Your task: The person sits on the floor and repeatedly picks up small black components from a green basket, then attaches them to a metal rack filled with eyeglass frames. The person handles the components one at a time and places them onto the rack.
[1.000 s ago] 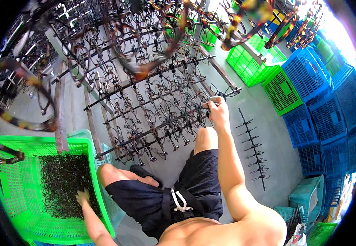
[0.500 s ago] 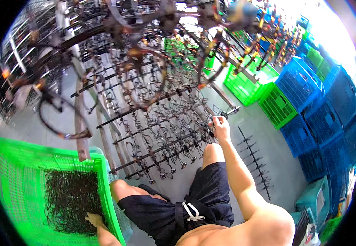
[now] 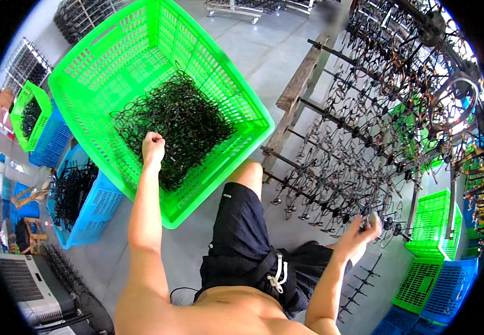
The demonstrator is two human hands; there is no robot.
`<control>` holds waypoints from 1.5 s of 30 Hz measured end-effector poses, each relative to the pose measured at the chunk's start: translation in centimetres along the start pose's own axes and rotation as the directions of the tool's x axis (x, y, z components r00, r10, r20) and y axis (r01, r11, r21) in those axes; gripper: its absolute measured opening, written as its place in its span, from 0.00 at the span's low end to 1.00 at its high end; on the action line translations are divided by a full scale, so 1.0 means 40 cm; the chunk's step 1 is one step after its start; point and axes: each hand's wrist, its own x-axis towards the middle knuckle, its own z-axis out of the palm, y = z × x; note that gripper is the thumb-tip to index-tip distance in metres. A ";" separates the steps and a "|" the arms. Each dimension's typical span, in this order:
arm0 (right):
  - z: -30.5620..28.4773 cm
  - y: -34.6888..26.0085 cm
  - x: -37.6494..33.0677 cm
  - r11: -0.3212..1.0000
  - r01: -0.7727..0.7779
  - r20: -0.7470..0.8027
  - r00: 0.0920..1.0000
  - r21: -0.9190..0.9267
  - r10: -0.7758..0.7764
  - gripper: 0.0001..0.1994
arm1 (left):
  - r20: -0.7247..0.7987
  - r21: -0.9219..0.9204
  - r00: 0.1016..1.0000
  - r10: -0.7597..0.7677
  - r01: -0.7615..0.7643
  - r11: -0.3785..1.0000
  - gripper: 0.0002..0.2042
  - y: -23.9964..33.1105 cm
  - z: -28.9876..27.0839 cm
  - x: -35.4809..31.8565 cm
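Head view: a rack point(image 3: 300, 84) fills the span from 1 to 3 o'clock, its bars strung with rows of thin looped frames point(image 3: 350, 148), dark for the most part. A large green crate point(image 3: 197, 50) stands at 10 o'clock, open side up, its rim just beside the person's left knee (contact there cannot be confirmed). Dark shorts point(image 3: 239, 231) with a pale drawstring are noted near 6 o'clock. Inside the green crate lies a tangled heap point(image 3: 183, 120) of dark, thin pieces, set toward the crate's near end. A blue crate point(image 3: 94, 215), also holding dark pieces, sits at 9 o'clock. On the floor toward 5 o'clock lies a spiked rod point(image 3: 360, 290), apart from the rack. The left hand point(image 3: 153, 148) is over the heap, fingers curled together; any piece within them cannot be made out. The right hand point(image 3: 363, 231), at 4 o'clock, is at the rack's lower end, beside the hanging frames; blur prevents telling whether its fingers are apart or clamped.
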 end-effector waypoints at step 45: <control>0.039 -0.241 0.011 0.841 0.008 0.656 0.622 0.541 -0.428 0.31 | 0.602 -0.561 0.784 0.153 0.278 0.780 0.04 0.517 0.101 -0.605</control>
